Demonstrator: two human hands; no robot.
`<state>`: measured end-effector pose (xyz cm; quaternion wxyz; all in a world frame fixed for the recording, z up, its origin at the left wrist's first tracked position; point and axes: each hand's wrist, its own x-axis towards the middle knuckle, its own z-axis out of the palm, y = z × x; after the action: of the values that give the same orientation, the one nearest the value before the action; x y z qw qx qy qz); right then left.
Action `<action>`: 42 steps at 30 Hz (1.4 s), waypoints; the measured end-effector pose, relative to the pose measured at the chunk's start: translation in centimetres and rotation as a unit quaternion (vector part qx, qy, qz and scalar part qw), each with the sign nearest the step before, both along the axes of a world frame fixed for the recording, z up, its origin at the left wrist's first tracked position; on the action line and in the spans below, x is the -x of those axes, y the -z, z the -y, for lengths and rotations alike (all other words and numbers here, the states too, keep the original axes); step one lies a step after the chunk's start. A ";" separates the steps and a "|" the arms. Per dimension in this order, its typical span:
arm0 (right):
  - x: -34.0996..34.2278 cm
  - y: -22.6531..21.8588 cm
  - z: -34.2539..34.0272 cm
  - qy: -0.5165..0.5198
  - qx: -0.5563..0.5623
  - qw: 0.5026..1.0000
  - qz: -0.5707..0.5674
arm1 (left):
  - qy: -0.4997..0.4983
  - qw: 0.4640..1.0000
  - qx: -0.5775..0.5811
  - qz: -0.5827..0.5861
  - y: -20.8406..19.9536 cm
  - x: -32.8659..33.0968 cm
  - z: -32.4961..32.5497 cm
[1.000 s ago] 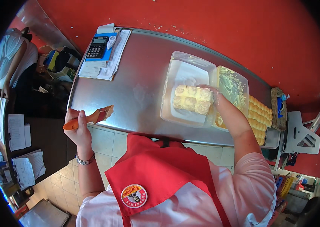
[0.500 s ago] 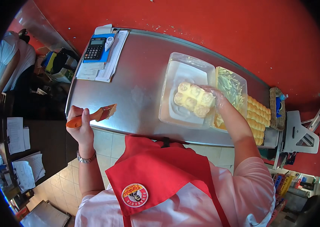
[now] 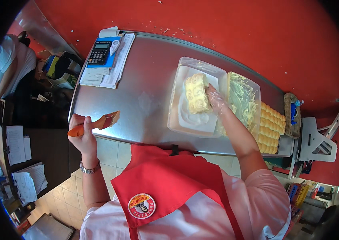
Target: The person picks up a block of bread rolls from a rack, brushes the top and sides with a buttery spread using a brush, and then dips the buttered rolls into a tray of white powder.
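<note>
Beneath the right hand (image 3: 216, 100), gripping smeared buns (image 3: 197, 94), lies a tub (image 3: 173, 106); coating seems underway, needing even pressing next. The left hand (image 3: 82, 134) clutches a spatula (image 3: 106, 121).

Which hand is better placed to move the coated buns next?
Likely the right hand: it is at the coated buns, while the left hand, farther away, grips an orange-handled tool.

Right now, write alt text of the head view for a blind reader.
Right hand holds a block of cream-coated bread rolls in a clear plastic tub on a steel counter; left hand grips an orange-handled spatula. At right: a cream-smeared tub and golden rolls.
</note>
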<state>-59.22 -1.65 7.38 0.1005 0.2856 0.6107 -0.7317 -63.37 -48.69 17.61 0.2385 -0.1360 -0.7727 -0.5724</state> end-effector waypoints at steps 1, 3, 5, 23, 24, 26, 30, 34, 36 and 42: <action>-0.3 0.0 0.7 0.013 0.009 1.000 -0.002 | -0.002 1.000 -0.003 0.001 0.0 0.1 0.1; -0.9 -0.3 1.7 0.041 0.023 0.999 -0.010 | -0.004 1.000 -0.019 0.019 0.1 0.3 0.3; -1.7 0.9 1.0 0.043 0.057 0.996 -0.054 | -0.003 1.000 -0.018 0.019 0.1 0.5 0.0; -4.0 -1.6 -4.7 -0.001 0.314 0.937 0.151 | 0.005 1.000 0.000 0.009 0.1 0.4 0.1; -4.0 -1.9 -4.8 0.020 0.188 0.972 0.137 | 0.001 1.000 0.002 0.009 0.1 0.3 0.2; -4.3 -2.2 -4.3 0.099 0.283 0.952 0.064 | -0.009 1.000 0.004 0.004 0.3 0.0 0.4; -5.9 -6.1 -1.3 0.185 0.240 0.952 0.051 | -0.025 1.000 0.001 -0.005 0.8 -0.2 1.1; -7.4 -0.9 -5.1 0.138 0.275 0.950 0.046 | -0.017 1.000 -0.011 0.016 0.7 0.0 0.5; -7.3 0.4 -5.4 0.130 0.273 0.952 0.051 | -0.007 1.000 -0.003 0.014 0.6 0.2 0.1; -5.9 0.9 -3.7 0.149 0.356 0.921 0.050 | 0.019 1.000 0.010 -0.012 -0.4 0.9 -1.2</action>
<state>-53.29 2.07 6.46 0.1160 0.3550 0.2544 -0.8921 -64.23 -47.50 17.98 0.2357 -0.1599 -0.7728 -0.5672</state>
